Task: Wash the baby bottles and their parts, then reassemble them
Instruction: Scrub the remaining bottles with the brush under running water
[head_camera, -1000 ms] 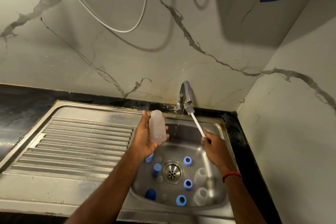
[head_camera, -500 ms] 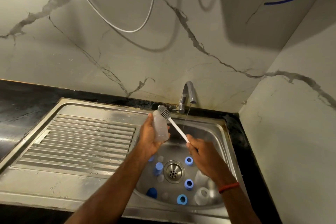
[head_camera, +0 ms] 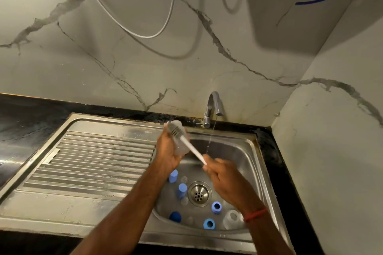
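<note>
Baby bottle (head_camera: 179,148): clear, uncapped, held above the left side of the sink (head_camera: 251,147), near the back rim. Your left hand (head_camera: 166,152) cradles it from behind, fingers curled round the body. Bottle brush (head_camera: 187,144): the bristle head sits at the bottle's mouth. I cannot tell whether it is inside the neck or only against it. Your right hand (head_camera: 224,177) grips the far end of the white handle, fingers closed round it. Motion blur hides finer detail.

Tap (head_camera: 213,105): a thin stream falls into the basin, to the right of the bottle and apart from it.

Progress (judgement): early. You are scrubbing one bottle, and nothing in view is assembled.

Every other part in view lies in the basin around the drain (head_camera: 199,193):
- A second clear bottle (head_camera: 232,219), on its side just beside your right wrist.
- Two light-blue rings (head_camera: 216,207), openings showing.
- Two light-blue caps (head_camera: 173,176) left of the drain.
- One dark-blue cap (head_camera: 175,216) at the front.
- Small clear pieces, likely teats (head_camera: 184,201), too faint to count with confidence.

The ribbed drainboard (head_camera: 93,161) lies to your left, and the dark surface (head_camera: 31,118) runs behind it.

Remaining (judgement):
- Finish and rinse the bottle in hand.
- Wash the second bottle, rings, caps and teats.
- Fit the parts back together into complete bottles.
</note>
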### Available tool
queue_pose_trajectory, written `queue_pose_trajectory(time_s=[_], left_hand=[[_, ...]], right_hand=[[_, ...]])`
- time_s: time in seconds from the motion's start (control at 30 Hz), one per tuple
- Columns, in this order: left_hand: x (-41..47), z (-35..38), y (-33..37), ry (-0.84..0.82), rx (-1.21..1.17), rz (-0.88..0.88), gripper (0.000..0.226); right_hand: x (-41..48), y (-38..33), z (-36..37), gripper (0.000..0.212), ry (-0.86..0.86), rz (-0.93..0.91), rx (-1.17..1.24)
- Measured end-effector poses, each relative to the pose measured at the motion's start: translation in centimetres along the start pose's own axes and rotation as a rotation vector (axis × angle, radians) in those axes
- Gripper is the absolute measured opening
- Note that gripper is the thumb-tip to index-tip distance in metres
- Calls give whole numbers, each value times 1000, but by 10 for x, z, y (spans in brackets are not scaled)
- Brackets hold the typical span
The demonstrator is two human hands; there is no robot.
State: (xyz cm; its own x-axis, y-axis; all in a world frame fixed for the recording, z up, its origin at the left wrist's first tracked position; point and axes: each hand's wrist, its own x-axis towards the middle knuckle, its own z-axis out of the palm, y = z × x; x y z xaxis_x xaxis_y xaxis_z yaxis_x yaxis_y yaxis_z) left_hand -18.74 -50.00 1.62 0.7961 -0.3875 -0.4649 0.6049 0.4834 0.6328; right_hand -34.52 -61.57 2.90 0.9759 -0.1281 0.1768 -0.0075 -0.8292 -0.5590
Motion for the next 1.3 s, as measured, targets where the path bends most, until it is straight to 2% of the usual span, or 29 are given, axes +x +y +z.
queue_pose_trajectory(time_s=[0.07, 0.13, 0.2, 0.27, 0.37, 0.47, 0.53, 0.6, 0.7, 0.8, 0.9, 1.07, 1.17, 1.3], left_hand=[[5, -9, 8, 11, -95, -1, 53], [6, -13, 8, 19, -108, -10, 58], [3, -13, 4, -11, -72, -28, 59], [-1, -7, -2, -110, -19, -20, 59], [-6, 2, -4, -105, -35, -5, 57], [-2, -1, 7, -111, -172, -2, 51], [0, -7, 13, -74, -175, 23, 60], [-1, -7, 9, -66, -131, 24, 66], [-5, 1, -5, -113, -146, -45, 50], [-1, 1, -11, -155, -173, -75, 61], [0, -2, -8, -139, -168, -89, 58], [0, -4, 3, -5, -135, -56, 51], [-1, -3, -4, -6, -94, -82, 60], [-9, 9, -13, -65, -29, -65, 60]], right_hand=[[-20, 6, -5, 24, -67, -24, 90], [-25, 11, -9, 23, -75, -25, 81], [-14, 12, -7, 26, -26, -30, 18], [3, 5, -5, 30, 57, -30, -81], [17, -3, -5, 36, 123, 25, -175], [-1, -1, -8, 32, 29, 20, -12], [-22, 8, -10, 26, -25, -5, 114], [-31, 18, -12, 24, -10, 3, 129], [-13, 24, -13, 31, 69, 30, 57], [8, 15, -8, 35, 107, 62, 7], [2, 6, -1, 37, 55, 81, 15], [-29, 19, 1, 30, -19, 40, 156], [-11, 19, 4, 32, 57, 46, 68], [17, 8, -6, 36, 120, 61, -37]])
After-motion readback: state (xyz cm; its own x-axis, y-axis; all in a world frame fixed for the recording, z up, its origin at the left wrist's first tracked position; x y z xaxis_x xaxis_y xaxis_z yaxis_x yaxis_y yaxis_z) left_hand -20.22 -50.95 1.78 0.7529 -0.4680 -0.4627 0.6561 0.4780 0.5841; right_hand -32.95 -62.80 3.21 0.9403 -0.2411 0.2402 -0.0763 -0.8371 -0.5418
